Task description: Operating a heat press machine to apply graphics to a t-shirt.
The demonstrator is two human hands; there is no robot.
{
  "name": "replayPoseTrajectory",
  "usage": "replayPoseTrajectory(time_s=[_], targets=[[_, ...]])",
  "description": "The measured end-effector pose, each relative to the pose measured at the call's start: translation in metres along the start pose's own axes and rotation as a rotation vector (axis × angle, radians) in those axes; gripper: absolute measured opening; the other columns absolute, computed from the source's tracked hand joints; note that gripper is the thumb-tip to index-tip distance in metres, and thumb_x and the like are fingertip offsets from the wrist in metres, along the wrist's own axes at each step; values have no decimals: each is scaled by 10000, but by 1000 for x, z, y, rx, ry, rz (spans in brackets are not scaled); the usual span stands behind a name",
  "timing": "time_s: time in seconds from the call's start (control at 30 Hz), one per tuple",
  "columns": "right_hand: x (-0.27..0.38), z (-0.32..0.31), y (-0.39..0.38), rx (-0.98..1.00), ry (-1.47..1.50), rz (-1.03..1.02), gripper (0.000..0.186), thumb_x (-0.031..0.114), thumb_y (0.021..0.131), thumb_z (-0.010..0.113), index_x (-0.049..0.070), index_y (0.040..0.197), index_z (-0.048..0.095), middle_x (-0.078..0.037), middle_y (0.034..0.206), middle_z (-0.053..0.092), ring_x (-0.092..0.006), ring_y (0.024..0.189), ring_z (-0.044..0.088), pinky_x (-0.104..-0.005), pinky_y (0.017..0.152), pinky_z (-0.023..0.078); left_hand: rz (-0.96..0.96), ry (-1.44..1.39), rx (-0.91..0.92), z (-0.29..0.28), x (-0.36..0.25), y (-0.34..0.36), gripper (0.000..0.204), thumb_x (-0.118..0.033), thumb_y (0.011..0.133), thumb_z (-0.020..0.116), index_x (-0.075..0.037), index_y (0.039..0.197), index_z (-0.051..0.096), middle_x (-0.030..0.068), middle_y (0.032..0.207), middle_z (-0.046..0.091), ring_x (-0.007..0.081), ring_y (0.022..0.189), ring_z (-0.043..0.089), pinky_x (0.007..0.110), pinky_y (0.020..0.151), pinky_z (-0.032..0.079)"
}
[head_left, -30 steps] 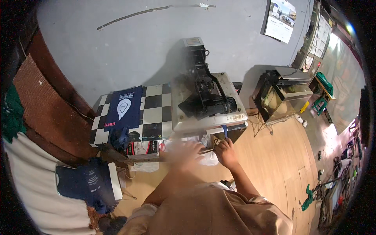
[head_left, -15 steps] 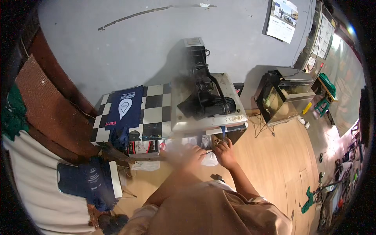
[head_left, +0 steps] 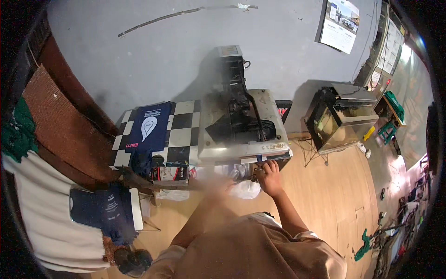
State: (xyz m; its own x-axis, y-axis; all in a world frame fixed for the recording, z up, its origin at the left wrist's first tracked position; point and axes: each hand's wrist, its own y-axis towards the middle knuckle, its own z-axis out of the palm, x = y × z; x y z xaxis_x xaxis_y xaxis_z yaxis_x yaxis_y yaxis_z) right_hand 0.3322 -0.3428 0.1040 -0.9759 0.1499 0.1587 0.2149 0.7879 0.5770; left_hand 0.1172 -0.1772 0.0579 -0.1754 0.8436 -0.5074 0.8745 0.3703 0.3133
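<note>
A heat press (head_left: 223, 151), with a pale platen and a black lever frame, stands on the checkered table in front of me. My right hand (head_left: 269, 179) is at its front right edge, fingers curled down around the end of a navy strap (head_left: 259, 158) that comes out from under the platen. A white strip (head_left: 248, 160) shows beside that strap. Lower and to the left, my left hand (head_left: 222, 187) is by the table's front edge. A hazy smear covers it, so its fingers and anything in them cannot be made out.
Left of the press, a printed navy cloth bag (head_left: 148, 128) lies on the checkered tabletop (head_left: 181, 135). More navy bags (head_left: 114, 209) rest on a low stand at the lower left. A glass tank (head_left: 341, 118) on a wire stand is at the right. Plastic bags (head_left: 246, 189) sit under the table.
My left hand has drawn back a little to the left and away from the right one. The right hand has risen slightly toward the press edge. The white strip now shows.
</note>
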Motion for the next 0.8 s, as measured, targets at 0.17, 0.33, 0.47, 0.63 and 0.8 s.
replayPoseTrajectory(time_s=[0.17,0.33,0.47,0.63,0.8], targets=[[-1,-3,-6,8,50,-3,145,143,815,633,32,903,661,-179,1101,562,-397,1136,502,-543,1019,389,-144,-278,0,-10,-47,19,361,-346,805,697,-180,1126,699,44,1125,684,254,1053,611,490,957,349],[0,2,-7,-5,113,4,131,141,812,620,45,892,661,-172,1067,556,-395,1129,506,-525,1003,400,47,-212,-106,23,-53,35,363,-264,858,697,-113,1185,647,112,1079,685,287,996,646,463,851,465],[-6,3,-8,44,149,8,124,140,805,615,50,878,659,-175,1081,557,-401,1134,506,-516,999,401,-11,-96,82,44,-44,50,308,-213,897,685,-74,1164,619,155,1039,680,275,902,667,407,777,522],[-13,-6,-1,63,165,55,178,145,793,616,43,938,633,-194,1168,562,-419,1149,497,-521,1005,392,-75,-382,45,54,-48,49,264,-150,882,687,-61,1119,616,132,981,671,249,813,656,372,720,520],[-11,-8,6,67,163,116,271,89,802,621,40,1068,604,-203,1234,556,-432,1111,520,-512,957,434,-139,-504,19,73,-37,40,329,-100,861,697,-52,1169,594,108,954,659,217,743,645,357,681,518]])
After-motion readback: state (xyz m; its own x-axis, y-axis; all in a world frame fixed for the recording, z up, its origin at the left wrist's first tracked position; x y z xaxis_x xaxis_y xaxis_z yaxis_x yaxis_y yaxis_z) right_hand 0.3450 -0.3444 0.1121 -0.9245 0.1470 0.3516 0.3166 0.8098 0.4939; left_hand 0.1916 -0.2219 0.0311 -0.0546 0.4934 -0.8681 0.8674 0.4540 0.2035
